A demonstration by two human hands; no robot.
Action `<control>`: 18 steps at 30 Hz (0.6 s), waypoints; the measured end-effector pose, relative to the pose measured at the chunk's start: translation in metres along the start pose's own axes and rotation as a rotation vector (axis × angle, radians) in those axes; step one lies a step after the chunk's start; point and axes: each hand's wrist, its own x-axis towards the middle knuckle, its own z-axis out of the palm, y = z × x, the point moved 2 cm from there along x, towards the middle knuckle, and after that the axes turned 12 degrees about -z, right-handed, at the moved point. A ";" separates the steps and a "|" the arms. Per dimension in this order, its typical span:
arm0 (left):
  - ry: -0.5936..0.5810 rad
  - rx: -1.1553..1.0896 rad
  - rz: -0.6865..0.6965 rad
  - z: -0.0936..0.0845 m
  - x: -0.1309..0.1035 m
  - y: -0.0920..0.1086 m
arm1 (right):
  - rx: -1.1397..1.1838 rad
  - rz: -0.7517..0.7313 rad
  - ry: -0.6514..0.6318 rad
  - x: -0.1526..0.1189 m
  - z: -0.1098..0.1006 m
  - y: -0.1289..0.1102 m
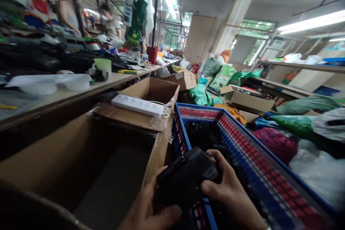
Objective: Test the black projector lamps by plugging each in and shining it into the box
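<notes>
Both of my hands hold a black boxy plastic device (185, 176) over the near rim of a blue basket; its exact kind I cannot make out. My left hand (151, 201) grips its left side, with the thumb across the lower edge. On the right, my right hand (226, 183) closes round the device's other end, thumb on the front and fingers behind. Beneath and beyond, the blue plastic basket (185, 133) with a red, white and blue lining contains dark objects (205, 134), blurred and partly hidden by my hands.
An open cardboard box (54, 165) stands at my left, with a white power strip (138, 105) on a box flap beyond it. Along the left runs a cluttered workbench (107, 82). Bags (277, 143) lie right of the basket. Two people are at the back left.
</notes>
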 end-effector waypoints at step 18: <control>0.382 -0.360 -0.556 -0.026 -0.017 -0.010 | 0.069 0.037 -0.251 0.030 0.002 0.048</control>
